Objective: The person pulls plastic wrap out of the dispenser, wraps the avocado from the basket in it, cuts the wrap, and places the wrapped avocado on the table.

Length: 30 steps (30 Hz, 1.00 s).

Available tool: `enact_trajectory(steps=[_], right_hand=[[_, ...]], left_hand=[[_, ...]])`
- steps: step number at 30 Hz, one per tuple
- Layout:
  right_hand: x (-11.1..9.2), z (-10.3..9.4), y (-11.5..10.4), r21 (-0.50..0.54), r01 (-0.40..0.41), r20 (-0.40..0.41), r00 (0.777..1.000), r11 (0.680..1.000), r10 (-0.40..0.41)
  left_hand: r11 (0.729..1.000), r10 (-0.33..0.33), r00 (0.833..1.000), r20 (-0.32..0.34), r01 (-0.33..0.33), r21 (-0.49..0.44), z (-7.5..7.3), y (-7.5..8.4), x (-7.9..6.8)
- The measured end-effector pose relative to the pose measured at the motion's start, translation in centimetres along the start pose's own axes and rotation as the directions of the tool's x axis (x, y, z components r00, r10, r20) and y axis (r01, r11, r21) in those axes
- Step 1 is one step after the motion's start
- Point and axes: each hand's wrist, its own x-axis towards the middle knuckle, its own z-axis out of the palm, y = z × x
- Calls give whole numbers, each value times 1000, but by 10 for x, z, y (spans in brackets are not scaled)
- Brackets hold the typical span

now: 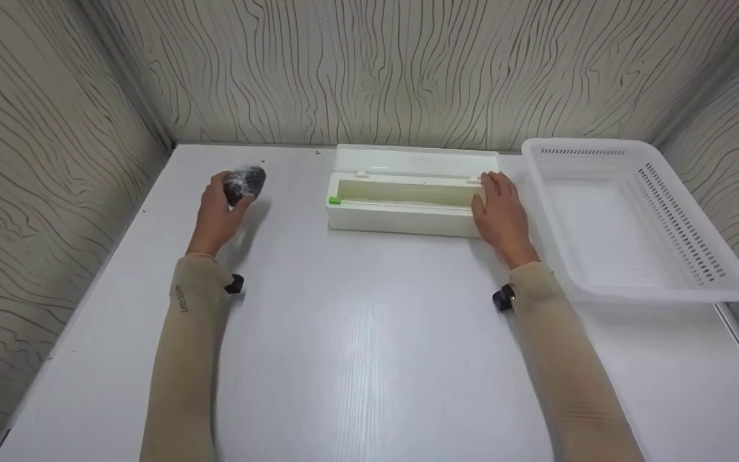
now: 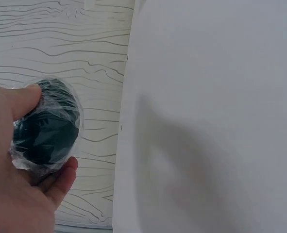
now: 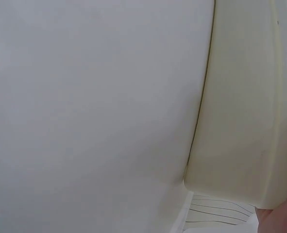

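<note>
My left hand (image 1: 217, 215) holds a dark green, egg-shaped thing wrapped in clear film (image 1: 244, 184) above the table's far left. In the left wrist view, thumb and fingers curl round the wrapped thing (image 2: 48, 124), whose film is creased; its kind cannot be told. A long white cling film dispenser (image 1: 401, 221) stands at the back middle, its lid (image 1: 417, 160) raised and a green slider (image 1: 335, 200) at the left end of its front edge. My right hand (image 1: 502, 215) grips the dispenser's right end. Only part of that hand appears at the right wrist view's edge.
To the right lies a white plastic basket (image 1: 575, 256) with slotted sides, close beside my right hand. The white table (image 1: 356, 346) meets wood-patterned walls (image 1: 382, 77) at the back and sides.
</note>
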Motion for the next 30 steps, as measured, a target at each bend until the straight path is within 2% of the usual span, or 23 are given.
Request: enact_trajectory(steps=[10, 17, 24, 30], right_hand=[[0, 1, 2, -3, -3, -10, 1000, 1000, 3], [0, 1, 0, 5, -11, -5, 1000, 1000, 12], [0, 2, 0, 1, -7, 1, 1000, 1000, 7], [0, 3, 0, -4, -1, -8, 1000, 1000, 1]], left_hand=[[993, -118, 993, -7, 118, 22, -3, -16, 3], [978, -198, 979, 47, 194, 75, -2, -24, 3], [969, -235, 968, 82, 227, 97, -2, -27, 2], [966, -244, 966, 90, 234, 111, -4, -26, 1]])
